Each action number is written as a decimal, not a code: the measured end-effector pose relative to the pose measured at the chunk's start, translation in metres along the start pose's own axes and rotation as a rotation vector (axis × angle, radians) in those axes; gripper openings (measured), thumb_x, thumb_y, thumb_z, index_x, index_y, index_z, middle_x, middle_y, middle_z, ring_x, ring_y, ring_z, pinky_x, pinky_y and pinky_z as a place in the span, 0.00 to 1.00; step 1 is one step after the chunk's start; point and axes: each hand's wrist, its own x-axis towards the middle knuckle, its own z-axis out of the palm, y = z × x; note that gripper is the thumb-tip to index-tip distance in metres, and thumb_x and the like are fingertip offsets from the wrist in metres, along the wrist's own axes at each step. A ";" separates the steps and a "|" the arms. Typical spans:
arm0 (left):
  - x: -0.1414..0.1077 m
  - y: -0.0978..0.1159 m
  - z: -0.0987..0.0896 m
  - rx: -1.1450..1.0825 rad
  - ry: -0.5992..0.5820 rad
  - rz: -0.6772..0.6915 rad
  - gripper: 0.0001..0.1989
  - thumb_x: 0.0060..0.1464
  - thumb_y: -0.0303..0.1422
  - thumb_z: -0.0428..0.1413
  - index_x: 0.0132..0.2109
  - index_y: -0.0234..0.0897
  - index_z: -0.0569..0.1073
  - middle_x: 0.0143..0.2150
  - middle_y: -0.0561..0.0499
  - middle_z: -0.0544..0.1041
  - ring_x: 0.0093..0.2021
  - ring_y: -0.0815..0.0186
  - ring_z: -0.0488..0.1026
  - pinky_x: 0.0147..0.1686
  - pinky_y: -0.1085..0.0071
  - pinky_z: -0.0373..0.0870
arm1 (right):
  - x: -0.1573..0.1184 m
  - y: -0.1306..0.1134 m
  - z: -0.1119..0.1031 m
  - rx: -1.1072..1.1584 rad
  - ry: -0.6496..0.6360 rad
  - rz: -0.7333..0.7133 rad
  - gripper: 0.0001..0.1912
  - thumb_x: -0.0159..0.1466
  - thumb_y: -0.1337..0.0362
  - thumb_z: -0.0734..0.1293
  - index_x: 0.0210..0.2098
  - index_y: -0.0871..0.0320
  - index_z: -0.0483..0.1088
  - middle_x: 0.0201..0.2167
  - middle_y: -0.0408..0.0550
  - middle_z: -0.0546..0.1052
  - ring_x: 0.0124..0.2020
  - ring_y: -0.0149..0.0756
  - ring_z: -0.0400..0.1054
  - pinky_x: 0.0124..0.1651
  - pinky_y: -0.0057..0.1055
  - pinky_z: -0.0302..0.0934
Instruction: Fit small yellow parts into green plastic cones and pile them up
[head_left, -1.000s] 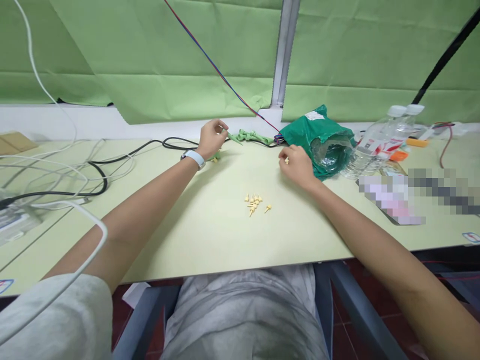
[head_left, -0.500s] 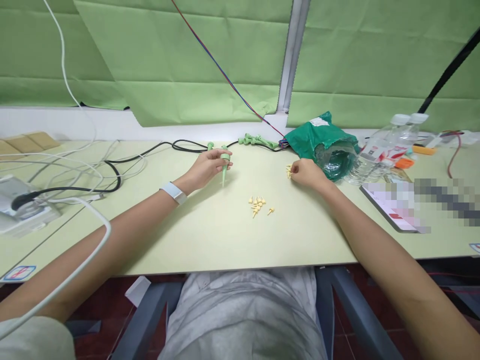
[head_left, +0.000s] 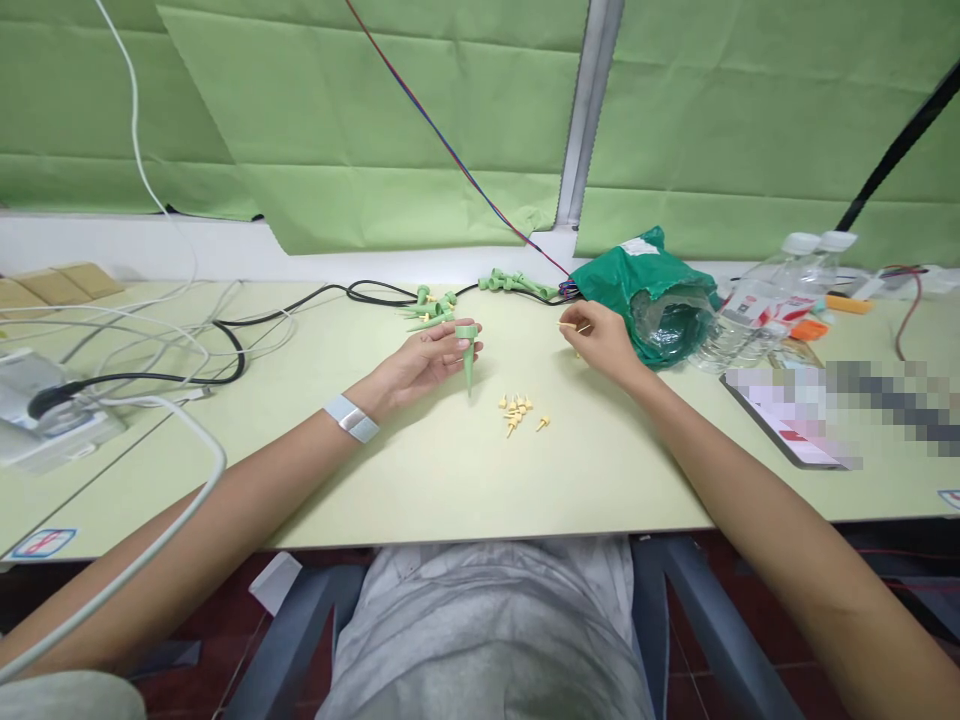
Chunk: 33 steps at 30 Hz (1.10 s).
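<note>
My left hand (head_left: 427, 362) pinches a pale green plastic spike (head_left: 469, 355), which hangs point down just above the tabletop. Behind it lies a loose bunch of similar green spikes (head_left: 427, 314), apart from the hand. My right hand (head_left: 606, 343) holds a thin yellow peg (head_left: 574, 327) between its fingertips, near a green plastic bag (head_left: 646, 290). A small heap of yellow pegs (head_left: 514, 408) lies on the table between my hands, with a single peg (head_left: 541, 423) just to its right. A row of green parts (head_left: 516, 285) lies along the far edge.
The pale green table (head_left: 600, 480) holds black and white cables at the left and clear plastic bottles (head_left: 765, 305) at the right. A pixelated flat device (head_left: 795, 415) lies at the front right. Green curtains hang behind.
My left hand has moved right and turned palm up, with the spike hanging lower. More green spikes show behind it. My right hand has lifted slightly, with the peg now held out to the left.
</note>
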 end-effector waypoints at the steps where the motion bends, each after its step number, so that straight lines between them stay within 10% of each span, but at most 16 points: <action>1: -0.001 -0.003 -0.001 -0.003 -0.007 0.000 0.18 0.52 0.21 0.66 0.51 0.34 0.81 0.52 0.44 0.81 0.44 0.67 0.79 0.52 0.70 0.75 | -0.001 -0.007 0.005 0.097 0.015 0.023 0.05 0.63 0.62 0.68 0.35 0.56 0.75 0.32 0.46 0.77 0.33 0.36 0.72 0.38 0.32 0.67; 10: -0.005 -0.030 -0.008 0.078 -0.012 0.035 0.21 0.47 0.26 0.71 0.50 0.39 0.83 0.44 0.48 0.80 0.42 0.68 0.77 0.50 0.69 0.73 | -0.034 -0.073 0.050 0.556 -0.172 0.058 0.13 0.64 0.53 0.72 0.41 0.55 0.77 0.34 0.46 0.81 0.32 0.37 0.79 0.39 0.36 0.76; 18: -0.008 -0.030 -0.004 0.190 -0.016 0.114 0.20 0.44 0.29 0.73 0.47 0.40 0.84 0.33 0.54 0.72 0.36 0.70 0.72 0.44 0.68 0.71 | -0.041 -0.081 0.051 0.626 -0.148 -0.006 0.12 0.65 0.52 0.73 0.38 0.54 0.74 0.32 0.45 0.80 0.34 0.40 0.81 0.42 0.37 0.76; 33: -0.013 -0.030 0.000 0.237 -0.029 0.123 0.19 0.44 0.32 0.74 0.46 0.41 0.83 0.35 0.52 0.74 0.37 0.68 0.73 0.44 0.68 0.71 | -0.043 -0.087 0.044 0.297 -0.072 -0.273 0.05 0.69 0.63 0.67 0.36 0.54 0.74 0.32 0.46 0.80 0.32 0.35 0.74 0.36 0.32 0.71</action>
